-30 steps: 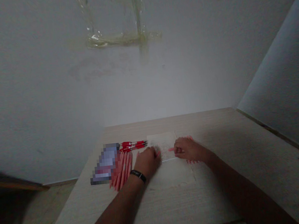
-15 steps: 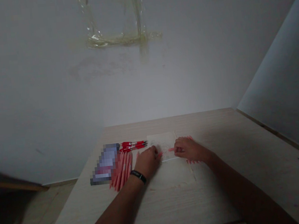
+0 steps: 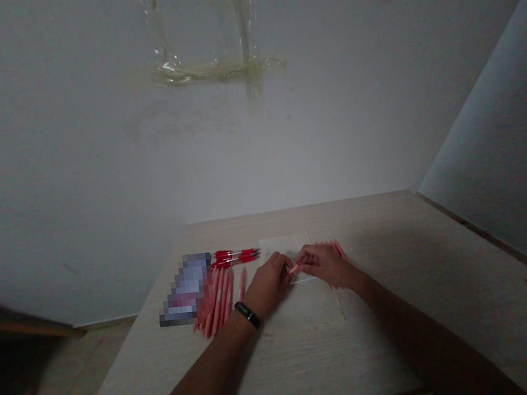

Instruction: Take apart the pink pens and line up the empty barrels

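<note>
My left hand [image 3: 271,280], with a black band on its wrist, is closed around a pink pen [image 3: 293,270] that shows between the two hands. The fingers of my right hand [image 3: 319,263] pinch the right end of the same pink piece. Fingers hide most of it, so I cannot tell whether it is one part or two. Both hands are over a pale sheet [image 3: 302,305] on the table. Several pink pens [image 3: 338,249] lie partly hidden behind and under my right hand. One single pink pen [image 3: 242,282] lies just left of my left hand.
A row of several pink pens [image 3: 218,304] lies at the left, beside a blurred-out phone [image 3: 186,289]. Several red pens [image 3: 235,258] with dark tips lie behind them. The wooden table [image 3: 280,370] meets a wall [image 3: 287,158] with yellowed tape.
My hands have come together. Before, each held a pink piece with a gap between; now the pieces meet at the fingertips. My right hand moved left, uncovering more pink pens behind it.
</note>
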The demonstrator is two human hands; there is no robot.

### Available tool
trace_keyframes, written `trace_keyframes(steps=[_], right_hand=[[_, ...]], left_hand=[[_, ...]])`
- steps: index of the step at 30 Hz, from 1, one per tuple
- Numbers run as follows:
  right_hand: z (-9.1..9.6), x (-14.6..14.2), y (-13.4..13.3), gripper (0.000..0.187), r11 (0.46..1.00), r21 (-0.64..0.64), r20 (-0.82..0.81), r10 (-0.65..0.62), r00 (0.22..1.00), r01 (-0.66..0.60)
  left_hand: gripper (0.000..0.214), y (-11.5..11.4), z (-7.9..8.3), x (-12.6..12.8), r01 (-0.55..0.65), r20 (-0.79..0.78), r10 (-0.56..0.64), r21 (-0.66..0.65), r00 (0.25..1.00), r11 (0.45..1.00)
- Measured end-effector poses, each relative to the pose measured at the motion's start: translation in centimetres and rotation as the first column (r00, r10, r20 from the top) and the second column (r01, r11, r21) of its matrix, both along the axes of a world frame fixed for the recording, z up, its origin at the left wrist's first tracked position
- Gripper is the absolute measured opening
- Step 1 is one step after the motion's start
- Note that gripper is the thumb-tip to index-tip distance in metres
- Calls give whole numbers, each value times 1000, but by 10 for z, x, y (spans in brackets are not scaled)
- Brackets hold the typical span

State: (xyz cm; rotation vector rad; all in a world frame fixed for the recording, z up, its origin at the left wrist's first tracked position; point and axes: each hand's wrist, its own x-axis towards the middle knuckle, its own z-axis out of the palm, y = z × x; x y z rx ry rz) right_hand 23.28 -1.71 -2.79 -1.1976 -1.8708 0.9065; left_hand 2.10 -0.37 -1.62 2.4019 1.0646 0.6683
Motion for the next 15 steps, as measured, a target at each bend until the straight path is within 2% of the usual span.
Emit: trace_keyframes(steps=[5, 8, 12, 15], right_hand=[[-6, -2, 4, 17, 999, -38, -133, 7, 991, -12], [2, -2, 0, 20, 998, -66, -154, -30, 988, 20], [13, 2, -2, 20, 992, -88, -189, -108, 976, 93], [15, 8, 0, 21, 990, -81, -234, -131, 963, 115]], left_hand=[[12, -2, 3, 2, 30, 56, -29, -2, 998, 1000], [15, -3, 4, 2, 28, 64, -27, -19, 998, 999], [12, -3, 6, 0, -32, 32, 32, -17, 999, 999], [9, -2, 6, 0, -47, 27, 47, -20, 999, 999]])
